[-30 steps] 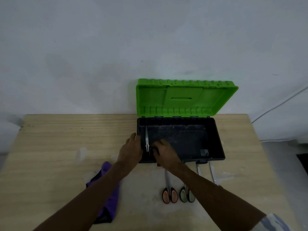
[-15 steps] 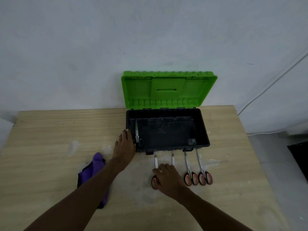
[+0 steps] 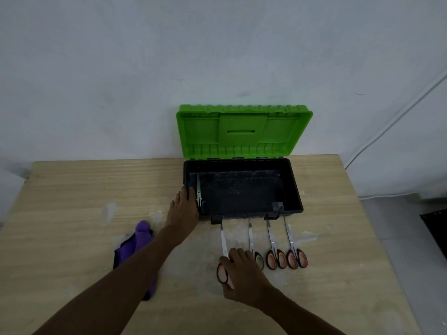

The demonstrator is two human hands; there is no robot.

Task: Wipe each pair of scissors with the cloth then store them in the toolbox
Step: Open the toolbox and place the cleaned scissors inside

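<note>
The black toolbox [image 3: 294,187] stands open at the back of the table, its green lid [image 3: 243,131] upright against the wall. One pair of scissors [image 3: 200,197] lies inside along the left wall. My left hand [image 3: 182,209] rests flat against the toolbox's left front corner. Several more scissors lie in a row in front of the box. My right hand [image 3: 244,274] closes on the handles of the leftmost pair, orange-handled scissors [image 3: 223,257]. Beside it lie green-handled scissors [image 3: 254,245], orange-handled scissors [image 3: 273,250] and pink-handled scissors [image 3: 294,250]. A purple cloth [image 3: 135,247] lies under my left forearm.
The wooden table [image 3: 72,201] stretches wide to the left, with pale smears on its surface. Its right edge drops to a grey floor [image 3: 396,226]. A white cable [image 3: 387,126] runs along the wall at the right.
My right hand left the toolbox, where a pair of scissors stays, and came down onto the leftmost pair in the row. The view shifted, showing the whole row. My left hand stayed by the box corner.
</note>
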